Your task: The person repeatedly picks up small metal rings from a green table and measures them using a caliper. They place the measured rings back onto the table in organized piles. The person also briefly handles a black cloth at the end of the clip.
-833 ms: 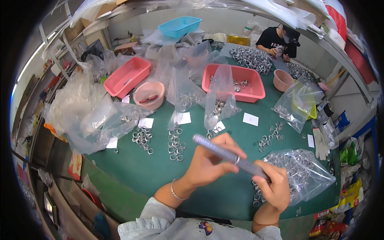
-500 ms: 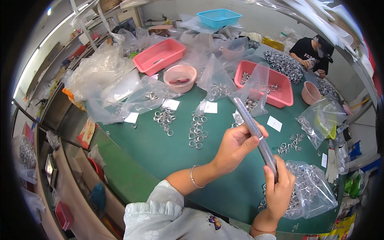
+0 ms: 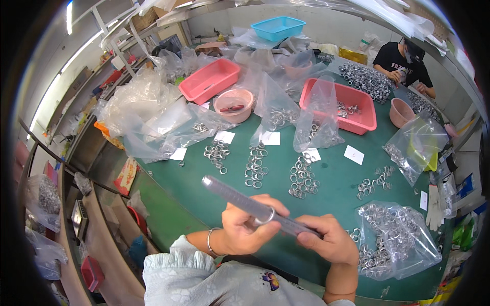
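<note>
A grey tapered ring mandrel (image 3: 235, 196) lies slantwise in front of me, its thin end up to the left. Round its shaft sits a silver ring (image 3: 266, 216). The fingers of my left hand (image 3: 245, 229) are closed on this ring, about the middle of the mandrel. My right hand (image 3: 331, 239) grips the mandrel's thicker lower end. Beyond the hands, silver rings lie in groups on the green table: one group (image 3: 304, 176) straight ahead, another (image 3: 256, 166) to its left. A clear plastic bag full of rings (image 3: 390, 242) rests by my right hand.
White paper slips (image 3: 353, 155) lie by the ring groups. Pink trays (image 3: 210, 80), a round pink bowl (image 3: 233, 105) and clear bags (image 3: 319, 115) stand farther back. At the far right a person (image 3: 406, 66) sits by a heap of rings (image 3: 365, 81). Shelving (image 3: 97, 239) runs along the left.
The mandrel has swung from steeply upright to a flatter slant, its thin end now toward the left and lower. Both hands have moved left with it. The ring groups straight ahead are uncovered.
</note>
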The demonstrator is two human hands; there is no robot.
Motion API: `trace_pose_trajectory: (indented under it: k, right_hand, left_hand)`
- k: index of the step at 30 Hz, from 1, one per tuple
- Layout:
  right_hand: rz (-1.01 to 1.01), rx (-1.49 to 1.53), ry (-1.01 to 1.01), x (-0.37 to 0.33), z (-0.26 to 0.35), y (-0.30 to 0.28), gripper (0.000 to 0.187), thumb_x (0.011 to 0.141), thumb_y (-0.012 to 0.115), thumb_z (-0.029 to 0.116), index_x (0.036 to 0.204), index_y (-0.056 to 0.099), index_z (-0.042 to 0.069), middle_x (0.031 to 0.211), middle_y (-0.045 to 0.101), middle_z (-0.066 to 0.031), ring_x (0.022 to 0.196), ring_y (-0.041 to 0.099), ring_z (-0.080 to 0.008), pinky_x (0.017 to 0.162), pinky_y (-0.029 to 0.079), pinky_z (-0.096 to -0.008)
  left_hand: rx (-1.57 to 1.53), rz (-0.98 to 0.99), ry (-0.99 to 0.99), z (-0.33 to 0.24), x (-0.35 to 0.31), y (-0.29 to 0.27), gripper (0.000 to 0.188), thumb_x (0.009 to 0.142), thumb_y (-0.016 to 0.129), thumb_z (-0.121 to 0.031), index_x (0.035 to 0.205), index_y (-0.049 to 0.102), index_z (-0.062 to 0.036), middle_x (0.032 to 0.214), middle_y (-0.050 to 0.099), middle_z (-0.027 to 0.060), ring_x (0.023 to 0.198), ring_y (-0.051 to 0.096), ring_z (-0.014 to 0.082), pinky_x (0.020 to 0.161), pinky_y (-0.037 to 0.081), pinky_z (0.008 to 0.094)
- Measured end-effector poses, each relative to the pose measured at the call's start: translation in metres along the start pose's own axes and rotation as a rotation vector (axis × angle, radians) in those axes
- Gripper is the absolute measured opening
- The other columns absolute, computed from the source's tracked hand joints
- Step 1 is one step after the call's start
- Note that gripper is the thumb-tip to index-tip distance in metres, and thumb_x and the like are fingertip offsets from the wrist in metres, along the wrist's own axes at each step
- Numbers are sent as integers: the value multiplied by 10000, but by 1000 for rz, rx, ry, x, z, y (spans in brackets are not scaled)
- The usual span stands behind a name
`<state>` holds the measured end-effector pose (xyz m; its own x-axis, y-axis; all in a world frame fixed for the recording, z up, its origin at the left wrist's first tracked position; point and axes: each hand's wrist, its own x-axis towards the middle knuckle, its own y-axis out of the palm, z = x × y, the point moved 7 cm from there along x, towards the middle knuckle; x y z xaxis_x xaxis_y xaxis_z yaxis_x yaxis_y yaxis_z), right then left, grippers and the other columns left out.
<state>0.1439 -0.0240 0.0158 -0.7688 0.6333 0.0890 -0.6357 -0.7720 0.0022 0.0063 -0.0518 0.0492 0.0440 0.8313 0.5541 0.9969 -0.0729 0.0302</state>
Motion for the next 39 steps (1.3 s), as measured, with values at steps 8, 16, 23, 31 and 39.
trace_pose_trajectory:
  k: [8,16,23,31,39]
  right_hand:
    - [-458,-675,-221,-10,30,-6,195,730,699,105,867,614,-5,552,507,-102,445,464,-166,448,363,-277]
    - [-789,-685,-56,-36,47,-47,165,786,638,120,852,598,-26,530,414,-3,475,347,-61,430,266,-244]
    - [-1075,-691,49,-72,35,-103,226,854,600,202,884,597,-22,572,398,40,524,330,-43,453,245,-225]
    - [-1164,-637,46,-98,30,-124,229,852,608,208,913,620,-13,597,410,51,546,334,-30,470,247,-217]
    - [-1301,-464,-7,-134,33,-141,252,869,599,254,891,613,4,604,421,57,548,351,-26,481,252,-206]
  left_hand:
    - [-324,-405,20,-15,-3,-80,304,909,541,-230,1022,497,48,626,318,-52,505,263,40,419,220,211]
    - [201,-190,-619,154,-49,-56,125,810,643,-80,907,591,-21,688,429,-19,565,398,40,504,347,187]
    - [658,131,-105,225,-4,30,216,730,692,-99,930,637,-41,856,472,91,834,468,254,716,396,362]
    - [951,96,-79,224,17,53,299,726,690,-118,1002,594,-58,1044,481,110,993,436,300,815,351,396]
    - [544,663,-19,178,-54,188,270,747,652,-69,1006,580,-49,1064,482,134,983,472,302,814,369,380]
